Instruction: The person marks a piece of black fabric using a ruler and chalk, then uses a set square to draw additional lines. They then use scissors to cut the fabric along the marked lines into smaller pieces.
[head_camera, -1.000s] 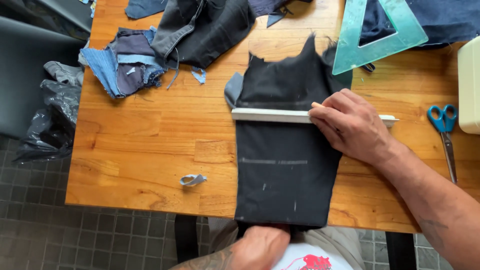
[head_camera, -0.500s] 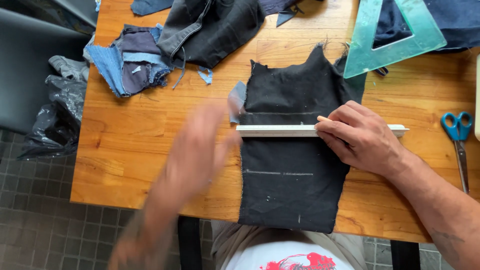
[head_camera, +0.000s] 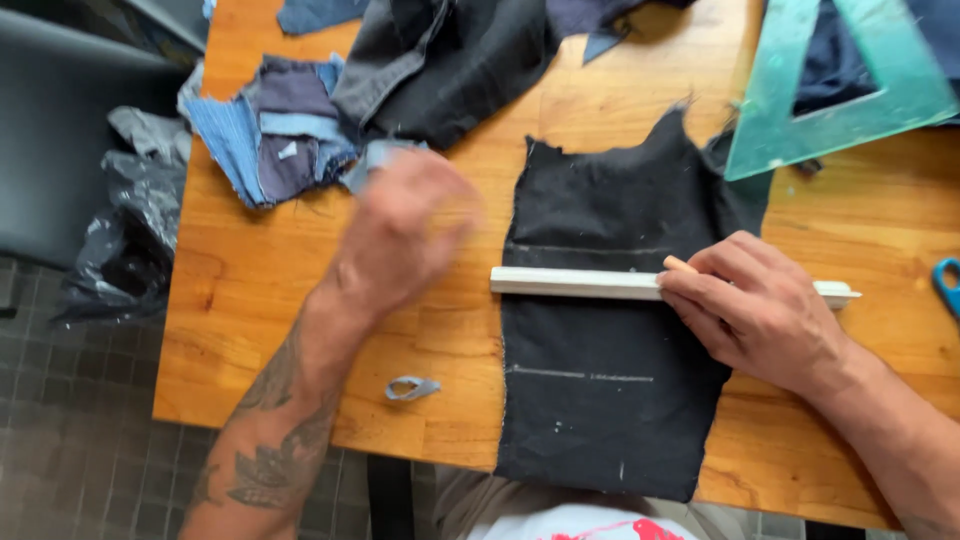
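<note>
On the wooden tabletop (head_camera: 250, 300), centre frame, I'm pinning the ruler (head_camera: 580, 283) across black cloth (head_camera: 600, 400), right hand (head_camera: 760, 310) gripping a pencil (head_camera: 680, 264); left hand (head_camera: 405, 230) blurred, grip unclear. Press the ruler flat.

Wooden table (head_camera: 300, 300) carries a heap of blue denim scraps (head_camera: 265, 140) at its far left, with dark grey cloth (head_camera: 450, 60) piled just beside it. Green set square (head_camera: 840, 80) lies at the far right over navy fabric (head_camera: 930, 30); blue scissors handle (head_camera: 948, 285) shows at the right edge. Small denim loop (head_camera: 411, 387) sits near the front edge, and a black plastic bag (head_camera: 125, 240) lies on the tiled floor (head_camera: 70, 440) left of the table.
</note>
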